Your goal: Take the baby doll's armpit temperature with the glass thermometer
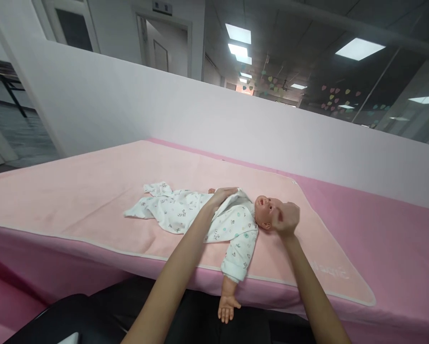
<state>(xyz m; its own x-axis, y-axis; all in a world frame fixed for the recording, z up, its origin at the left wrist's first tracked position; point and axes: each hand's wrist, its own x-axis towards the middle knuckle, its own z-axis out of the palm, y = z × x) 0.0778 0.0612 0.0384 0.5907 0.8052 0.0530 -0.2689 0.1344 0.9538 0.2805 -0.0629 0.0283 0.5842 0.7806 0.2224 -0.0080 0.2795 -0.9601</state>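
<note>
A baby doll [263, 214] lies on its back, its head towards the right. It wears a white printed top [232, 224] and matching trousers [176, 205]. My left hand [224, 196] is over the doll's chest, its fingers closed at a raised fold of the top; part of the fingers is hidden by the cloth. My right hand [288, 218] is curled beside the top of the doll's head, slightly blurred, and hides part of it. Whatever the right fingers hold, if anything, does not show. One doll arm [229, 296] hangs over the near table edge.
A peach mat [103, 191] with a pale border lies under the doll on a pink-covered table [397, 229]. A white partition [164, 105] rises along the far side. Below the near edge is a black seat [74, 317]. A doorway [164, 45] stands beyond the partition.
</note>
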